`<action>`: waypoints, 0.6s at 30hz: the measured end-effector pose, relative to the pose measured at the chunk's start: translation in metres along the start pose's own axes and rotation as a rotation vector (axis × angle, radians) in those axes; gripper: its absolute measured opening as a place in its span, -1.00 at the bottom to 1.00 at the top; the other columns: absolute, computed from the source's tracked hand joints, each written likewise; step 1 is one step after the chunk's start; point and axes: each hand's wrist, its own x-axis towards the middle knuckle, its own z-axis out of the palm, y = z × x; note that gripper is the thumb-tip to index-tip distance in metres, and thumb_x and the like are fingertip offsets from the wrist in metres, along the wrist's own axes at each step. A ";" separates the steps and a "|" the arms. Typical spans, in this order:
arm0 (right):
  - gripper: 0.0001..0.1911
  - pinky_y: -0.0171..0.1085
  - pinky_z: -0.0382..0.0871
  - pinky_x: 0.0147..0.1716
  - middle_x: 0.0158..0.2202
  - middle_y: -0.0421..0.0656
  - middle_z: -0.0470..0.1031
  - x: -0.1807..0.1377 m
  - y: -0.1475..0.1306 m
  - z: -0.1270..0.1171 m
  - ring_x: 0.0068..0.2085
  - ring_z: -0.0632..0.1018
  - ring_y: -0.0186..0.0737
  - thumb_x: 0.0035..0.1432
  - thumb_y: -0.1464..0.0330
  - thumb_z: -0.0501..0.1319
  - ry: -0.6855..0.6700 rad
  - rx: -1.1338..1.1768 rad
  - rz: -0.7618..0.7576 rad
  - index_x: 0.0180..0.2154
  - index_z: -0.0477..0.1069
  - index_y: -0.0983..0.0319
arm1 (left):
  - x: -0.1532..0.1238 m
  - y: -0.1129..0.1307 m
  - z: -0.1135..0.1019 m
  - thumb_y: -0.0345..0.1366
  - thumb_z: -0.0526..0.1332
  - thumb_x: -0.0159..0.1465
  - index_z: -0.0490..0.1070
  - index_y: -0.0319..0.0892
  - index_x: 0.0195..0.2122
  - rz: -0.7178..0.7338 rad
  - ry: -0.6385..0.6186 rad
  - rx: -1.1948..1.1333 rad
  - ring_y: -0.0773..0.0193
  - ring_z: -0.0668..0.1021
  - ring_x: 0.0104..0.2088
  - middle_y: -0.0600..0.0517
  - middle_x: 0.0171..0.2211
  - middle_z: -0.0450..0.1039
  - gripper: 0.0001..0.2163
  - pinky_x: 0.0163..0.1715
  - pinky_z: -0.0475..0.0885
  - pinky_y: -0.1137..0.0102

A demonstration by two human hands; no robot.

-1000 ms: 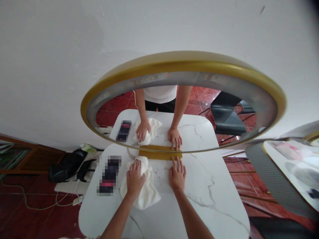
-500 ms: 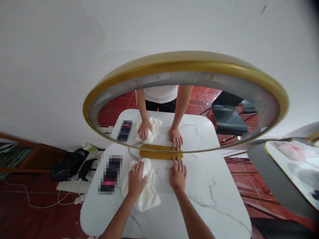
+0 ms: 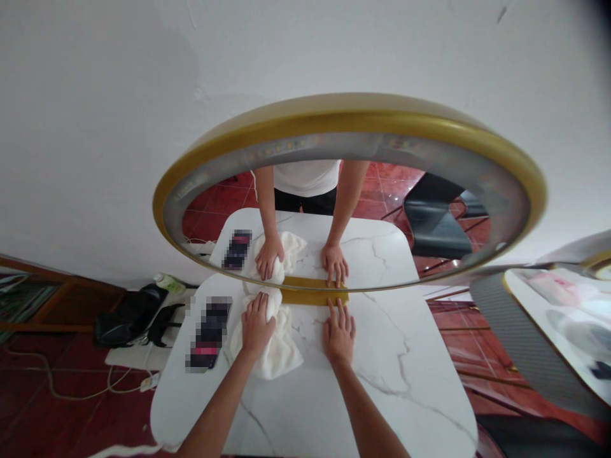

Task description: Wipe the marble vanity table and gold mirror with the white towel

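Note:
A white cloth (image 3: 279, 350) lies bunched on the white marbled table (image 3: 382, 407). My left hand (image 3: 258, 324) grips its crumpled far end, close to the gold base (image 3: 310, 297) of the round mirror (image 3: 351, 117). The rest of the cloth spreads loosely toward me. My right hand (image 3: 339, 335) rests flat on the tabletop with fingers apart, its fingertips at the right part of the gold base. Both hands and the cloth are reflected in the mirror glass.
A phone-like dark item (image 3: 209, 334), blurred out, lies left on the table. Beyond that side are a black bag (image 3: 128, 318), a green-white bottle (image 3: 169, 284) and cables on the floor. Another white table (image 3: 548, 305) and a black chair seat (image 3: 534, 436) stand at the right.
My left hand has pushed the cloth forward and slightly left, to the left end of the mirror's base. My right hand has stayed in place.

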 end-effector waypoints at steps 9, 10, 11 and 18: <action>-0.42 -0.04 -0.23 0.22 0.33 -0.23 -0.19 0.000 0.000 0.000 0.30 -0.08 -0.20 0.25 0.38 -0.18 0.000 -0.009 0.000 0.28 -0.23 0.09 | 0.027 -0.006 -0.004 -0.41 0.10 0.12 0.14 -0.12 0.18 0.033 -0.077 -0.001 0.14 0.22 0.15 -0.02 0.20 0.17 -0.45 0.00 0.25 0.25; -0.42 -0.04 -0.24 0.22 0.33 -0.23 -0.19 0.000 0.000 0.000 0.30 -0.08 -0.20 0.25 0.37 -0.18 -0.001 -0.012 0.000 0.28 -0.23 0.08 | 0.025 -0.006 -0.004 -0.41 0.10 0.12 0.15 -0.13 0.18 0.032 -0.076 0.001 0.13 0.23 0.15 -0.02 0.20 0.17 -0.45 0.00 0.25 0.25; -0.42 -0.04 -0.24 0.23 0.33 -0.23 -0.19 0.000 0.000 -0.001 0.30 -0.09 -0.21 0.25 0.37 -0.18 -0.002 -0.015 0.002 0.28 -0.23 0.08 | 0.022 -0.005 -0.004 -0.41 0.10 0.12 0.15 -0.12 0.18 0.028 -0.068 0.004 0.13 0.23 0.15 -0.02 0.19 0.18 -0.46 0.00 0.25 0.25; -0.43 -0.04 -0.24 0.23 0.33 -0.21 -0.20 -0.001 0.001 0.001 0.30 -0.09 -0.20 0.26 0.36 -0.18 -0.001 -0.022 -0.007 0.28 -0.23 0.09 | -0.018 -0.001 0.001 -0.42 0.11 0.12 0.16 -0.14 0.16 0.031 0.036 0.039 0.12 0.24 0.14 -0.04 0.18 0.20 -0.47 -0.01 0.24 0.27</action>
